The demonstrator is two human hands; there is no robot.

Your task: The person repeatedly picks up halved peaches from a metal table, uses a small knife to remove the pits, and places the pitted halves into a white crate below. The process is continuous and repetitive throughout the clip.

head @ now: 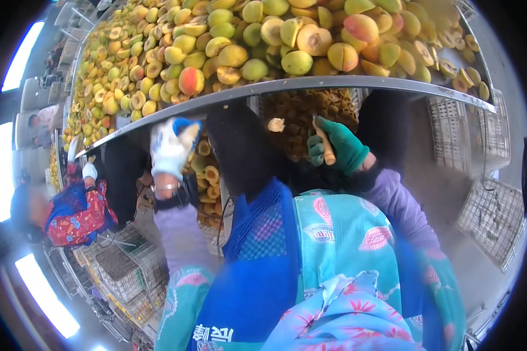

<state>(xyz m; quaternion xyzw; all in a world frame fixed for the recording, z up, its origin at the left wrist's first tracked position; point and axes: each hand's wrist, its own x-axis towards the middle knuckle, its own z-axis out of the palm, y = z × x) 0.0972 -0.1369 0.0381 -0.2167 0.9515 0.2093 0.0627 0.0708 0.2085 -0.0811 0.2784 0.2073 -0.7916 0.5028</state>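
Observation:
My left hand (172,147), in a white glove with blue on it, is over a crate of halved, pitted fruit (209,175), just below the table edge. It is blurred, and a beige patch by the thumb could be fruit or stained glove. My right hand (340,145), in a green knitted glove, grips the wooden handle of a small hand tool (326,147) whose tip points up. Beneath the right hand is a crate of brown fruit pits and scraps (298,103). A pale fruit pit (276,124) shows left of the tool; whether it rests or falls, I cannot tell.
A metal-rimmed table (290,82) bears a heap of apricot-like fruit (219,48), whole and halved. Plastic crates (494,219) stand on the floor to the right, and stacked crates (123,272) at lower left. Another person (81,210) in a red patterned sleeve works at the left.

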